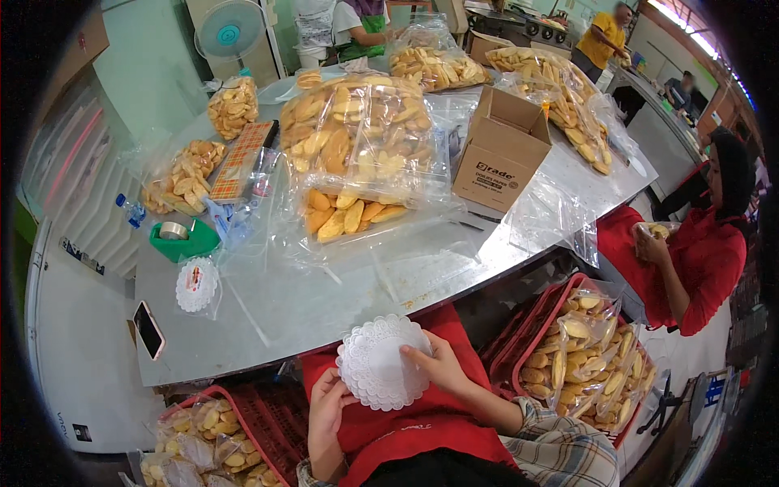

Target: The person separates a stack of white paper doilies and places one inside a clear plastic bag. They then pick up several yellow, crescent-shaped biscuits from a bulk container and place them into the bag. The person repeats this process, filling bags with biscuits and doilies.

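Just off the near edge of the metal table [243, 321], I see the person's left hand [326, 402] pinching one side of a stack of white doilies [381, 373], the right hand [442, 365] clamped on the other, thumb on top. Below the table, red crates [264, 426] already hold filled bags of bread pieces [580, 357]; with the big clear bag [365, 122] on it well filled, I'd judge plenty is left.

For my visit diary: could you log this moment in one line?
left hand: holds white doily stack | right hand: thumb atop it | metal table: bagged snacks, cardboard box
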Action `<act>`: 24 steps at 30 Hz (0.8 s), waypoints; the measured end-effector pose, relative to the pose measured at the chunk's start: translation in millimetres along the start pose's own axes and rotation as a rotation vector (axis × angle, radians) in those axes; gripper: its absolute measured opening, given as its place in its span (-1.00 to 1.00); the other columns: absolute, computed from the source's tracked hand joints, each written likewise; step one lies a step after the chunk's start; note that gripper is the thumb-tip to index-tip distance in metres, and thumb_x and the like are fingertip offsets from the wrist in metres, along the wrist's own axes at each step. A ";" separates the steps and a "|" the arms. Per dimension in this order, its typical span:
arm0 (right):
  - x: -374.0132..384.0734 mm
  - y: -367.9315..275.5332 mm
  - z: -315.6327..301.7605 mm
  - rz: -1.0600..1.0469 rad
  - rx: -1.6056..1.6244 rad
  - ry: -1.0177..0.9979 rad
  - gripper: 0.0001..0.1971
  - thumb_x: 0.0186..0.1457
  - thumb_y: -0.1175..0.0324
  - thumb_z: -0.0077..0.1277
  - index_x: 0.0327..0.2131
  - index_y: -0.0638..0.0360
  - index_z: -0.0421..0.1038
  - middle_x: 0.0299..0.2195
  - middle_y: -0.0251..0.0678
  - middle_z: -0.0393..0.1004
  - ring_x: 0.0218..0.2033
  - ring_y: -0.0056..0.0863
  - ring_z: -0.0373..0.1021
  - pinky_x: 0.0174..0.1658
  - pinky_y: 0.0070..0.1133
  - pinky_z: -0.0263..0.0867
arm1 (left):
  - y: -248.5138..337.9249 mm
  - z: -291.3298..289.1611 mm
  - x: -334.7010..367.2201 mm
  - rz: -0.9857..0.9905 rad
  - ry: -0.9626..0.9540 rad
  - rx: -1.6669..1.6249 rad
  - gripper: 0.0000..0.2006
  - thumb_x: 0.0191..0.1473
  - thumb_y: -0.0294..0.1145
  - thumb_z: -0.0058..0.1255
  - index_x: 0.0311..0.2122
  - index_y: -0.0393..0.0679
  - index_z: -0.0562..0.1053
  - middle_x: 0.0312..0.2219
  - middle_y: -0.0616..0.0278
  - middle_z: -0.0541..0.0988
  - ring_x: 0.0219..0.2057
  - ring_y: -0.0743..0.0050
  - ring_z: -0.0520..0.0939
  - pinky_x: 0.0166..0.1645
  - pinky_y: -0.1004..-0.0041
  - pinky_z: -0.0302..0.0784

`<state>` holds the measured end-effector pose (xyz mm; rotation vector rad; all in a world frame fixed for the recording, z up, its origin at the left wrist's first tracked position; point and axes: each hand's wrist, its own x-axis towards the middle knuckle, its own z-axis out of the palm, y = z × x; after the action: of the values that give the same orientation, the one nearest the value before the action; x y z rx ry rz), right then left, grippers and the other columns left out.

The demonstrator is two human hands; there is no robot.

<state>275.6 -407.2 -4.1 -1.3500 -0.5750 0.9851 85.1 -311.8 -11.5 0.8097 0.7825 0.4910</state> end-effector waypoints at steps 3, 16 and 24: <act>0.2 3.0 -2.7 0.018 0.024 -0.015 -0.71 -0.01 0.34 -0.05 -0.23 0.32 0.31 -0.40 -0.37 0.40 -0.36 -0.65 0.29 -0.28 -0.66 0.22 | -2.3 -1.3 1.4 0.033 -0.003 -0.065 -0.91 -0.01 -0.53 -0.20 -0.37 -0.20 0.37 -0.44 0.25 0.50 -0.41 0.52 0.53 -0.35 0.47 0.51; -1.6 4.1 0.5 0.093 0.191 -0.033 -0.68 0.00 0.37 -0.05 -0.16 0.33 0.28 -0.29 -0.31 0.40 -0.29 -0.60 0.31 -0.21 -0.64 0.24 | -2.5 0.7 0.7 0.007 0.032 0.079 -0.89 0.02 -0.49 -0.23 -0.36 -0.20 0.38 -0.41 0.31 0.48 -0.39 0.58 0.51 -0.28 0.52 0.46; -2.1 5.2 -2.9 0.187 0.331 -0.036 -0.68 -0.01 0.44 -0.05 -0.14 0.33 0.26 -0.27 -0.28 0.40 -0.28 -0.56 0.33 -0.20 -0.60 0.26 | -1.0 5.4 -1.2 -0.023 -0.010 -0.042 -0.88 0.03 -0.48 -0.21 -0.29 -0.18 0.34 -0.41 0.30 0.47 -0.40 0.58 0.52 -0.32 0.57 0.47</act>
<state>275.7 -410.8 -9.2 -1.1040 -0.2980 1.2006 88.7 -315.6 -9.4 0.7632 0.7696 0.4808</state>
